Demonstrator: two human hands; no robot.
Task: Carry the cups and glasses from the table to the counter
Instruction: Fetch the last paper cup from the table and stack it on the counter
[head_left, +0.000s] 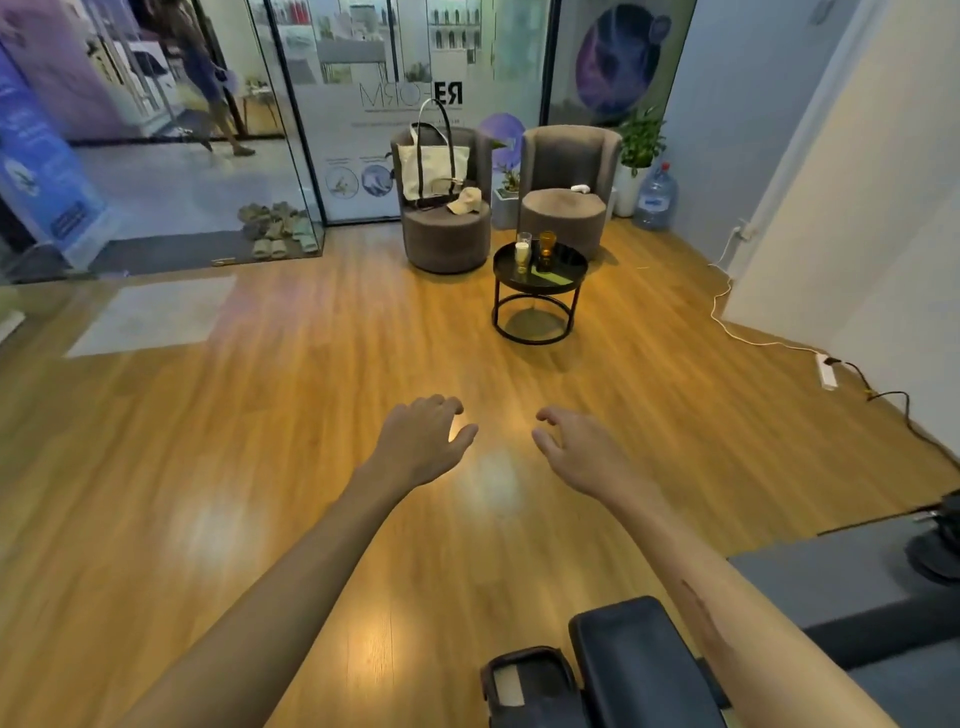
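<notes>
Two hands are reaching out in front of us over the wooden floor (260, 415), both holding nothing. We are keeping our left hand (423, 441) loose with fingers gently curled, and our right hand (576, 452) likewise relaxed beside it. Well ahead, the round black table (563, 283) is carrying a clear glass (522, 250) and, just right of it, an amber glass (546, 250), before two grey armchairs (569, 182).
</notes>
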